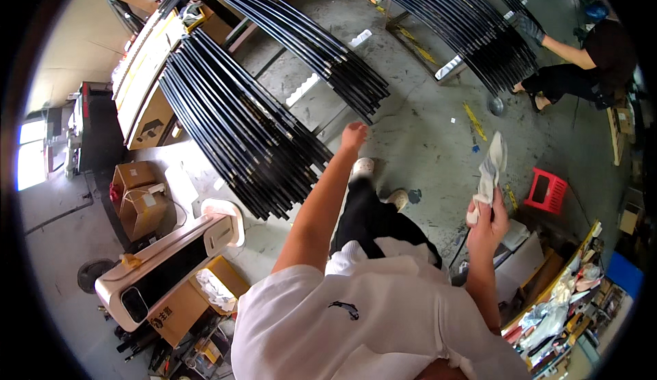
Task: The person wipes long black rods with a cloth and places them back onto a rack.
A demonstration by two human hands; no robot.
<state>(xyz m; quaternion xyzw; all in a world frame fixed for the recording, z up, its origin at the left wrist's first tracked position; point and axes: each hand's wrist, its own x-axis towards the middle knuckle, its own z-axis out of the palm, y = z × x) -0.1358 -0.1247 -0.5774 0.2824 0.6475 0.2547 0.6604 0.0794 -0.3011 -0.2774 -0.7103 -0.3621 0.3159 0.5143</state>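
Note:
My left hand point(354, 136) is stretched forward, its fingers curled in and nothing visible in them. It hangs over the floor near the ends of a bundle of long black rods point(308, 48), apart from them as far as I can tell. A larger bundle of black rods point(239, 130) lies to the left of my forearm. Out to the right, my right hand point(489, 226) is closed round a crumpled white cloth point(491, 168), whose loose end sticks up beyond the fingers. A thin dark line runs below that hand; what it is I cannot make out.
At the far right a gloved co-worker point(582, 58) bends over another rod bundle point(458, 21). A red plastic stool point(546, 190) stands to my right, above a cluttered bench point(568, 305). On the left are cardboard boxes point(140, 199) and a white-and-black machine point(164, 264).

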